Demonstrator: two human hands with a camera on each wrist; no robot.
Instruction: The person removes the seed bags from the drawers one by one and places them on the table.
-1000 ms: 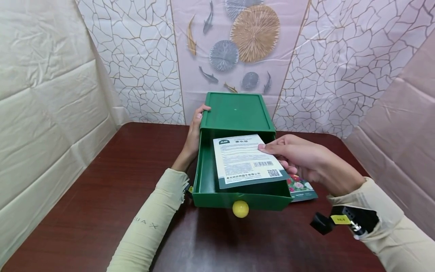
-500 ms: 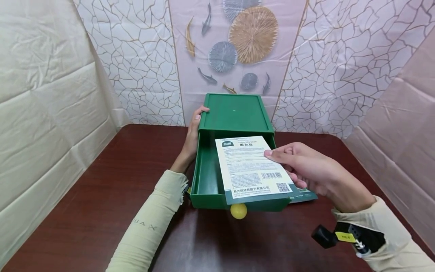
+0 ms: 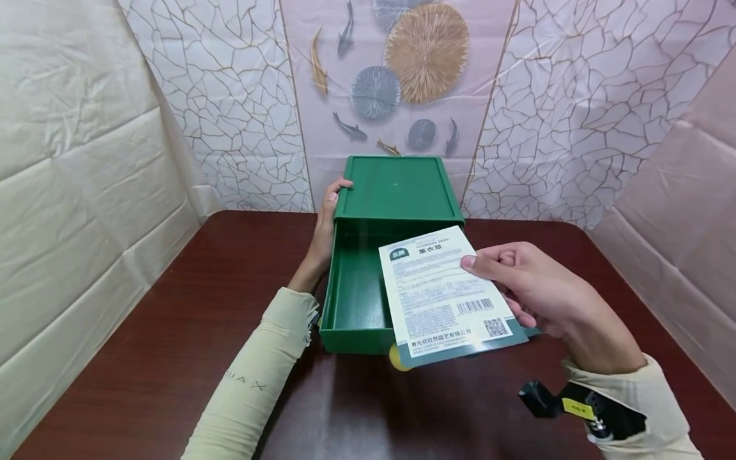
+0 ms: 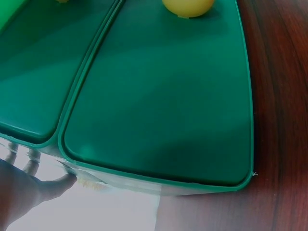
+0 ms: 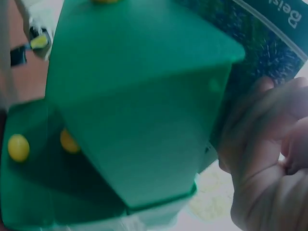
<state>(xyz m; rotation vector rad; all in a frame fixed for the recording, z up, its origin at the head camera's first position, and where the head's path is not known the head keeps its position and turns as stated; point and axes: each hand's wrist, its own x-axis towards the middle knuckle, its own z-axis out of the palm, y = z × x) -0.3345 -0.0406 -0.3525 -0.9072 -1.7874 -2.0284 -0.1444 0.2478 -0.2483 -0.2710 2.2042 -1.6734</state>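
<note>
My right hand (image 3: 540, 294) pinches a seed packet (image 3: 443, 294), thumb on its printed white back and fingers underneath. The packet is tilted above the right part of a pulled-out green drawer (image 3: 356, 342), overlapping its front edge and part of its yellow knob (image 3: 397, 359). In the right wrist view the packet's dark blue flowered front (image 5: 255, 53) shows behind the drawer. My left hand (image 3: 326, 220) rests against the left side of the green drawer cabinet (image 3: 397, 188), fingertips at its top edge. The left wrist view shows that hand's fingers extended along the side.
A second packet (image 3: 533, 331) lies on the dark wooden table (image 3: 172, 332), mostly hidden behind my right hand and the held packet. Other drawer fronts (image 4: 159, 96) with yellow knobs show in the left wrist view. Patterned cloth (image 3: 230, 96) hangs behind the table.
My right hand has drawn the seed packet rightward and toward me, from over the drawer to past its front edge. My left hand stays on the cabinet.
</note>
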